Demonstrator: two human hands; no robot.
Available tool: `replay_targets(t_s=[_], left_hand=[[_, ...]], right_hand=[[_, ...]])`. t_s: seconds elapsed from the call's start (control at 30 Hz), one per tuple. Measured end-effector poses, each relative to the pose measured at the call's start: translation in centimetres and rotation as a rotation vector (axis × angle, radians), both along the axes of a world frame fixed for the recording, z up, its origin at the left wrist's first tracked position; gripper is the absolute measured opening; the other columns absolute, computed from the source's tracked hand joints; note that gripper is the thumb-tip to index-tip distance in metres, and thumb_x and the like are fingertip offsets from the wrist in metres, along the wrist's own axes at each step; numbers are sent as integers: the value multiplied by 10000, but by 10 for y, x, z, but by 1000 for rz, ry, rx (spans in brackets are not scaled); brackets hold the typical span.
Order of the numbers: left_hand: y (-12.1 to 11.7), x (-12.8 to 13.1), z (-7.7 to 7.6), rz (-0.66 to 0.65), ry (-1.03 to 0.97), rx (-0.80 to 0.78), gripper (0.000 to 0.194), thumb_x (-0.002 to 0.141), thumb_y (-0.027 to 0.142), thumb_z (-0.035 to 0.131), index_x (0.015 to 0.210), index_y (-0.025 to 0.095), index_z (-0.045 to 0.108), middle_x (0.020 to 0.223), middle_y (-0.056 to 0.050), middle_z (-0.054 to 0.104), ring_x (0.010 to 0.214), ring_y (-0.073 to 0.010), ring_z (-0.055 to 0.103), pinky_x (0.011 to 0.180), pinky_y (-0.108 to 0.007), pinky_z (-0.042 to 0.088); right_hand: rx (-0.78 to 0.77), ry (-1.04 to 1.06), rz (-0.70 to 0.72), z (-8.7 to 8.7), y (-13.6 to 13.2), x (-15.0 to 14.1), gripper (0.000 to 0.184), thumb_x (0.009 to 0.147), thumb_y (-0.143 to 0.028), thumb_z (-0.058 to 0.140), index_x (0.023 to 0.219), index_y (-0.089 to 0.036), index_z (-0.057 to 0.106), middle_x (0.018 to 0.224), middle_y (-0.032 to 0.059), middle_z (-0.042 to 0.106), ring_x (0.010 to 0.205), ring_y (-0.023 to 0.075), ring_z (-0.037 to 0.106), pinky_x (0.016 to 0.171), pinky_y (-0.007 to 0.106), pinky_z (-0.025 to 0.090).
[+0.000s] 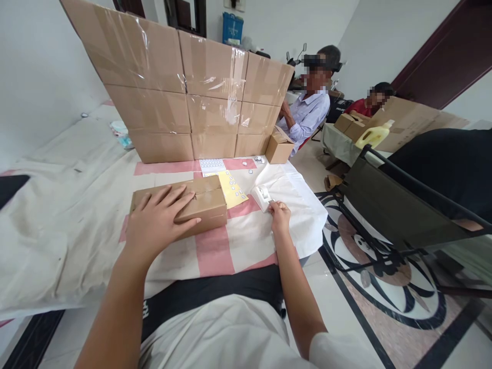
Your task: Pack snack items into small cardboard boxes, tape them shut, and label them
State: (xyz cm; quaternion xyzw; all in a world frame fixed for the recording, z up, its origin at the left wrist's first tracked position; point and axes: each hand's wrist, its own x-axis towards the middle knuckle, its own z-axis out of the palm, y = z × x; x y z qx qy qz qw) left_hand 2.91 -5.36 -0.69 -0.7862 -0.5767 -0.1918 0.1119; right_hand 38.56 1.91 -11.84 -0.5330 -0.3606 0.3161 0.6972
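Note:
My left hand [161,215] lies with fingers spread across the top of a closed cardboard box [209,205] on the cloth-covered table. To the right, a small white tape dispenser [262,197] stands on the cloth. At its near end my right hand [280,215] is closed in a pinch on the end of the tape, though the strip itself is barely visible. Partly behind the box lies a yellow sheet [233,190] with small labels on it. A white sheet of labels [212,165] lies farther back.
A wall of stacked, taped cardboard boxes [154,110] rises along the table's back. A smaller box [279,146] stands at its right end. Across from me sits a person in a light shirt [313,113]; another person [365,105] is farther right. A folding chair [403,205] stands on the right.

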Motion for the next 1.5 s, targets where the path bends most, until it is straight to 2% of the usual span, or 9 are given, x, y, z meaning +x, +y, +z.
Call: replay_targets(t_s=[0.23, 0.43, 0.57, 0.7, 0.97, 1.2, 1.5], left_hand=[[0, 1, 1, 2, 16, -1, 582, 968, 590, 456, 1449, 272, 535, 1575, -24, 487, 1448, -329, 416, 1151, -506, 341], [-1, 1, 1, 15, 6, -14, 576, 967, 583, 462, 1461, 294, 525, 1584, -21, 477, 1459, -322, 406, 1172, -490, 323], [0, 0, 1, 5, 6, -19, 581, 961, 573, 479, 1467, 291, 526, 1579, -25, 483, 1449, -336, 415, 1168, -502, 328], [0, 0, 1, 8, 12, -14, 582, 960, 569, 483, 1476, 302, 515, 1581, -20, 481, 1451, -335, 412, 1168, -498, 325], [-2, 1, 1, 6, -11, -10, 570, 965, 559, 481, 1456, 276, 537, 1573, -29, 491, 1444, -334, 420, 1156, -493, 333], [-2, 0, 0, 9, 9, -1, 576, 963, 564, 486, 1464, 282, 526, 1580, -24, 483, 1446, -334, 417, 1153, -491, 333], [-2, 0, -1, -7, -8, 25, 573, 973, 554, 425, 1468, 286, 527, 1572, -47, 490, 1429, -349, 442, 1136, -515, 361]], right_hand=[[31, 130, -17, 5, -1, -3, 501, 632, -273, 739, 536, -215, 251, 688, -46, 441, 589, 81, 461, 564, 242, 416], [-41, 154, 28, 13, -1, 2, 441, 576, -230, 727, 518, -210, 290, 713, -33, 518, 571, 73, 463, 526, 229, 412], [-99, 154, 27, 22, 1, 8, 351, 535, -198, 717, 505, -201, 367, 814, 3, 630, 601, 86, 510, 522, 226, 454], [-122, 179, 58, 26, -1, 12, 327, 521, -194, 708, 497, -199, 382, 837, 19, 660, 610, 97, 547, 558, 245, 513], [-52, 242, 111, 22, -14, 12, 394, 574, -208, 717, 499, -195, 330, 924, 29, 670, 675, 126, 641, 697, 305, 573], [-20, 207, 152, 23, -17, 14, 409, 573, -202, 748, 485, -191, 349, 986, 29, 702, 678, 126, 643, 701, 306, 571], [-111, 196, 175, 18, -13, 20, 388, 584, -248, 763, 510, -191, 385, 963, 58, 707, 627, 142, 678, 623, 326, 621]])
